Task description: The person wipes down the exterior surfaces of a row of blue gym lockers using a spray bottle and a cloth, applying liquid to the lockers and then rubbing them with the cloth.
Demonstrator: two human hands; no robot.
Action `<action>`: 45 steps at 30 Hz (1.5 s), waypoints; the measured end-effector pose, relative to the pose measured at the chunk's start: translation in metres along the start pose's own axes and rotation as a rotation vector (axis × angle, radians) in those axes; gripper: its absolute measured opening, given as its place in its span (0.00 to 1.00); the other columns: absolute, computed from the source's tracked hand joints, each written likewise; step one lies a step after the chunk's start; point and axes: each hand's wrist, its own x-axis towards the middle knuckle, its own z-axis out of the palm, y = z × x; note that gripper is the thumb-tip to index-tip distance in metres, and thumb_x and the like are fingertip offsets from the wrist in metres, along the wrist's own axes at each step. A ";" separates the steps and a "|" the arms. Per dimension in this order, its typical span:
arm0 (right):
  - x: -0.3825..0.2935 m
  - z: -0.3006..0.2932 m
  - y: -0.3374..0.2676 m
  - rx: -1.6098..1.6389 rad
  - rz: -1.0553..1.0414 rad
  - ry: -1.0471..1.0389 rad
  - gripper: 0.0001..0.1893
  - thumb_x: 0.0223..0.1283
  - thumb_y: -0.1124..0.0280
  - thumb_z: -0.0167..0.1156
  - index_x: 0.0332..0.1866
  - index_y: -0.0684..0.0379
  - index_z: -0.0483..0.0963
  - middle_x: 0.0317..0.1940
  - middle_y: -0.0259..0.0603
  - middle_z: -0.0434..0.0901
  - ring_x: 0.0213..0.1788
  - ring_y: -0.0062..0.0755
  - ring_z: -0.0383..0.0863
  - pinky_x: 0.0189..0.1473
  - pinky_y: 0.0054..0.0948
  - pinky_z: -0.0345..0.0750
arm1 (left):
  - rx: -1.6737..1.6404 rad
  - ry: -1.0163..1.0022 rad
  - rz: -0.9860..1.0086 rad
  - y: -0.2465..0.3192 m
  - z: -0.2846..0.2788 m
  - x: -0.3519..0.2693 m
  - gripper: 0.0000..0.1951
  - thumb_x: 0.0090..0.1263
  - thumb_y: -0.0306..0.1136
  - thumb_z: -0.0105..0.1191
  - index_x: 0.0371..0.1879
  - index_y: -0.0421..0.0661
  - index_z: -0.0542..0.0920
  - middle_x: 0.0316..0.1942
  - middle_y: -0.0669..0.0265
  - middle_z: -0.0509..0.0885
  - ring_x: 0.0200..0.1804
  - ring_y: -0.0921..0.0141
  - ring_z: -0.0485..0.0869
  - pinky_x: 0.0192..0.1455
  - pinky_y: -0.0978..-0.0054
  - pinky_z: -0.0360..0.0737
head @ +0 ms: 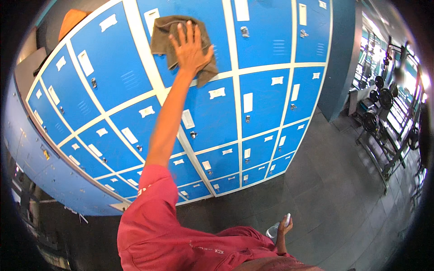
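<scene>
My left hand is spread flat on a brown cloth, holding it against an upper blue metal locker door. The cloth hangs in loose folds around the fingers and hides part of that door, its lower end crossing the cream frame below. Low at my right side, my right hand is closed around a clear bottle with a white top, probably a spray bottle. Its fingers are partly hidden. The lockers have small padlocks or hasps, pale slots and label plates bearing writing.
Locker rows curve away on both sides. An orange item lies on top at the upper left. A blue panel runs along the lower left. Beyond the dark tiled floor, a rack with weight plates stands at right.
</scene>
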 end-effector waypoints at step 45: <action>0.038 0.018 0.019 -0.059 -0.333 0.172 0.14 0.59 0.66 0.63 0.37 0.68 0.76 0.26 0.42 0.78 0.28 0.31 0.73 0.33 0.35 0.73 | 0.271 0.018 0.235 -0.080 -0.019 0.128 0.32 0.53 0.46 0.59 0.61 0.55 0.73 0.71 0.58 0.60 0.72 0.44 0.53 0.67 0.39 0.54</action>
